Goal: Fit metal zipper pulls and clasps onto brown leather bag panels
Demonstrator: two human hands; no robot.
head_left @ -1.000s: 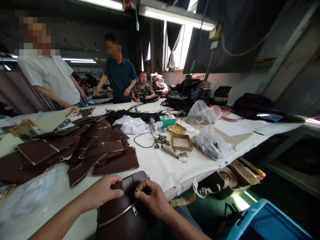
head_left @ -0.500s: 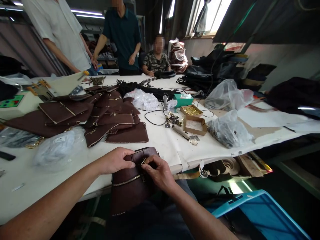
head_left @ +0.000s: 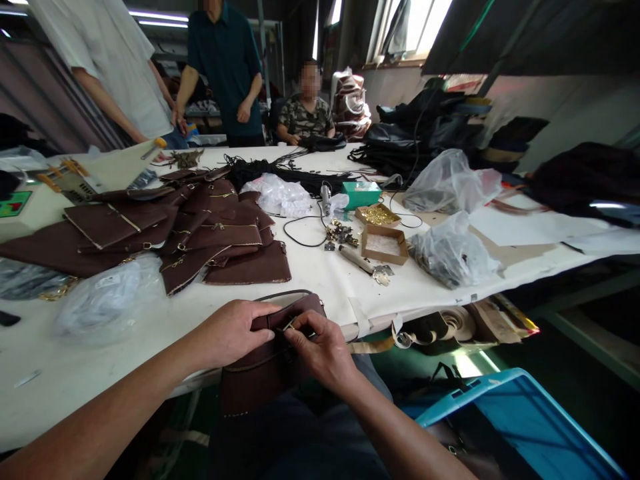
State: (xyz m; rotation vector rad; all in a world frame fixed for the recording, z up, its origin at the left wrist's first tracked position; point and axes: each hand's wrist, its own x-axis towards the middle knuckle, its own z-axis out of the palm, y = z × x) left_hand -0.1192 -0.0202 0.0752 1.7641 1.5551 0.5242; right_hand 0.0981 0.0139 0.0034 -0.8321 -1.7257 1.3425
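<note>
A dark brown leather bag [head_left: 250, 393] with a zip across its front rests against the table edge and my lap. My left hand [head_left: 243, 333] grips its upper part, thumb on the front face and the other fingers partly hidden behind the thumb and the leather. Between thumb and forefinger, my right hand [head_left: 320, 347] pinches a small gold-coloured metal fitting [head_left: 289, 326] at the bag's front, close to my left thumb tip. Its exact kind is too small to make out.
Brown leather bags [head_left: 225, 233] are heaped at the left beside a clear plastic bag [head_left: 100, 300]. Open cardboard boxes [head_left: 384, 245], a hand tool [head_left: 357, 259] and metal fittings lie mid-table. A blue crate [head_left: 550, 407] stands low at right. Several people are across the table.
The bag's upper edge has tipped, so its opening shows more and the front zip shows less. Both hands keep their hold. The whole view has shifted slightly.
</note>
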